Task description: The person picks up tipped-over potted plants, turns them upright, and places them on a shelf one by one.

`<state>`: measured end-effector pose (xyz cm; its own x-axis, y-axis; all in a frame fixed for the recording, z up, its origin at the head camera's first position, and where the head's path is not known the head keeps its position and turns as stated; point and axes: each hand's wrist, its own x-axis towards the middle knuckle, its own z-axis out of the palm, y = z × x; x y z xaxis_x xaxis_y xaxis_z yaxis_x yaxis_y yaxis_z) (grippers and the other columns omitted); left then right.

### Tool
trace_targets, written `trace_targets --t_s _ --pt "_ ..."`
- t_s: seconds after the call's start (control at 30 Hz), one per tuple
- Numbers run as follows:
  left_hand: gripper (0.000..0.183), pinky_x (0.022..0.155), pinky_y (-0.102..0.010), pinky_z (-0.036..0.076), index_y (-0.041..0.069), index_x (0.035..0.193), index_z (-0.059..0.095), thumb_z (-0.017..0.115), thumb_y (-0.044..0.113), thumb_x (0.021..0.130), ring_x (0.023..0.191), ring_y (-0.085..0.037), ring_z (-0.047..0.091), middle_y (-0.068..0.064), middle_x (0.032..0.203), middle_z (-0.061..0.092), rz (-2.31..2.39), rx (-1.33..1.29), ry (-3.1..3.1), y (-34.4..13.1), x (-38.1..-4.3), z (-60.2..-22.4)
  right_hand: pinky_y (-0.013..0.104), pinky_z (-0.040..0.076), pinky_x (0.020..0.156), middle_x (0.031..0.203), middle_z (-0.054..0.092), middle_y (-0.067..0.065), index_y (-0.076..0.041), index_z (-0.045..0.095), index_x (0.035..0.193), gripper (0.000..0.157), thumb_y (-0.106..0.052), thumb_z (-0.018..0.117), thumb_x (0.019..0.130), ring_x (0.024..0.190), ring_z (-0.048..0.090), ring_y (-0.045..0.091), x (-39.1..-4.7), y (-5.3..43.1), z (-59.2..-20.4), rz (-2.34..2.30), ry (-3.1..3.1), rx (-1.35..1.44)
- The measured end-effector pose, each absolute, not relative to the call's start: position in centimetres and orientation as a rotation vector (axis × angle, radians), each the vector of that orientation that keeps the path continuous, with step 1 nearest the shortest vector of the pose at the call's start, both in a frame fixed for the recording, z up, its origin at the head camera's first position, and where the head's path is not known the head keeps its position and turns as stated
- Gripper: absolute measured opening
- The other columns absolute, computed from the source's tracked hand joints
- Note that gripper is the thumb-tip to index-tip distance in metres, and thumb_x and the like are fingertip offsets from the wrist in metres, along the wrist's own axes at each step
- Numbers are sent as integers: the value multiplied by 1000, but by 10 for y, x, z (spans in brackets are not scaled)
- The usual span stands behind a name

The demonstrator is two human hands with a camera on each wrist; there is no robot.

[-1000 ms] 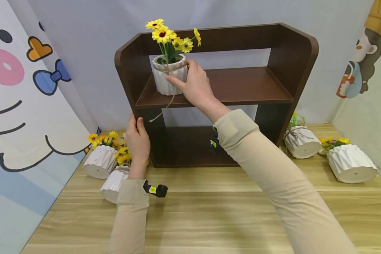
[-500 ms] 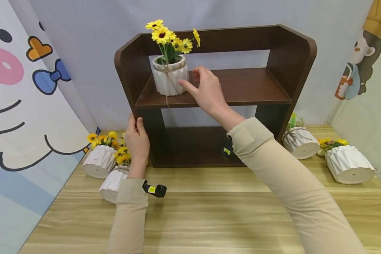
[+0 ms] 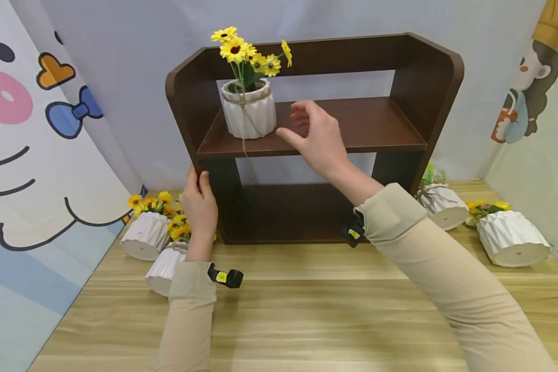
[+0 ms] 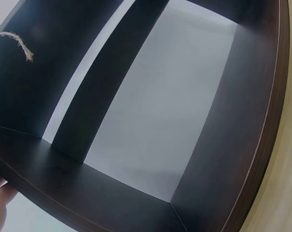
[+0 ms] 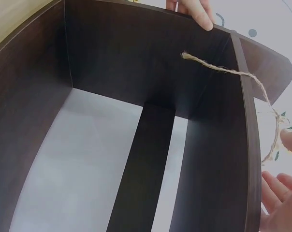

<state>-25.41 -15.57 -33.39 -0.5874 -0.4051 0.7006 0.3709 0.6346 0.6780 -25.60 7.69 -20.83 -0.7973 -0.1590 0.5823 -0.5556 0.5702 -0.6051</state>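
Observation:
On the upper board of a dark brown two-tier wooden shelf, toward its left end, stands a white ridged flowerpot with yellow artificial flowers. Twine is tied round the pot, and a loose end hangs over the board's front edge. My right hand is just right of the pot, apart from it, thumb and fingers spread around nothing. Lower left, my left hand grips the shelf's left side panel, thumb at the front edge and fingers behind; the right wrist view shows that thumb on the panel.
Two white pots with yellow-orange flowers, one farther left and one nearer, lie tipped beside my left arm. Two more tipped pots, one with greenery and one ridged, lie right of the shelf on the wooden table.
My right hand has let go of the flowerpot and drawn back to the right. The pot stays on the upper board, its twine end now hanging down. My left hand keeps its place.

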Motion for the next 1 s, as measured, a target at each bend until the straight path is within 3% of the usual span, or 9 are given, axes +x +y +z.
trace_targets --t_s 0.37,0.73,1.0 --pt "33 72 -50 45 2 111 57 45 29 95 82 -38 60 -22 94 64 -1009 6 -1938 -157 -255 -333 30 44 91 110 61 10 -4 50 120 46 -21 68 82 105 56 18 -239 95 -217 1091 -2267 613" --pt "37 77 -49 46 4 116 56 43 32 96 89 -36 61 -20 102 64 -1028 23 -1960 -158 -254 -334 34 43 90 109 62 8 -3 53 117 41 -18 68 82 101 58 20 -227 114 -230 1110 -2222 618" --pt "32 78 -49 46 4 118 56 46 23 95 91 -37 61 -20 105 64 -1026 19 -1948 -157 -254 -334 36 44 88 108 63 8 -4 54 116 38 -18 66 83 101 57 20 -212 120 -231 1087 -2220 645"
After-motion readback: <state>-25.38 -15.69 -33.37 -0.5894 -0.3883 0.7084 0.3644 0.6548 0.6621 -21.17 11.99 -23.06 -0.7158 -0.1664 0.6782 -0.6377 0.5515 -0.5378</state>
